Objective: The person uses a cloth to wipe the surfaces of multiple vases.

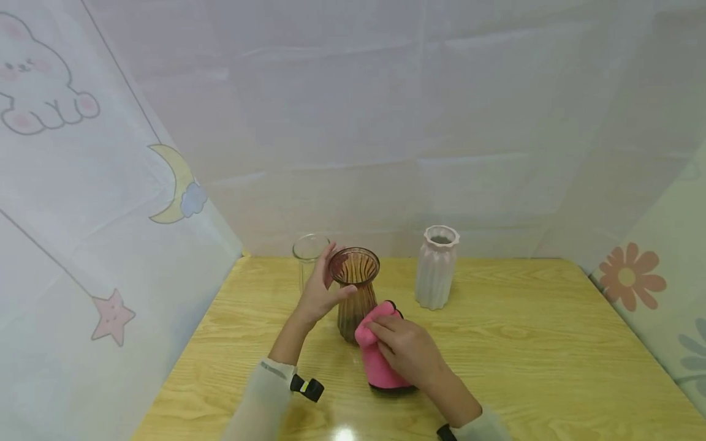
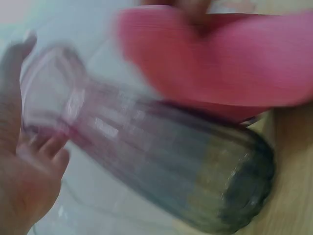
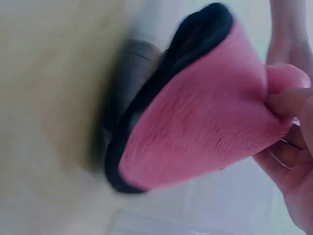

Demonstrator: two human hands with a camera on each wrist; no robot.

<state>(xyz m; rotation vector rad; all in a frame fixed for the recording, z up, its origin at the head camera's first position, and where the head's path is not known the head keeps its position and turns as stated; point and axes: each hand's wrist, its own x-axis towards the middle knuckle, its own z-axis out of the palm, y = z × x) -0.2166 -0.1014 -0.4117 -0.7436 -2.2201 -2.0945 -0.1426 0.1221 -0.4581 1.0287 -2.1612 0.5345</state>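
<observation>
An amber-purple ribbed glass vase (image 1: 357,300) with a flared rim stands upright on the table. My left hand (image 1: 320,297) holds it just below the rim, the thumb on the near side and the fingers behind; the left wrist view shows the same vase (image 2: 161,152) blurred. My right hand (image 1: 410,352) pinches a pink cloth (image 1: 380,367) with black edging beside the vase's lower right side. In the right wrist view the cloth (image 3: 195,117) hangs from the thumb and fingertips and covers part of the vase.
A clear glass vase (image 1: 310,248) stands behind my left hand, partly hidden by it. To the right and further back is a white fluted vase (image 1: 436,272). The wooden table (image 1: 529,343) meets a printed cloth backdrop (image 1: 353,122) at its back and sides.
</observation>
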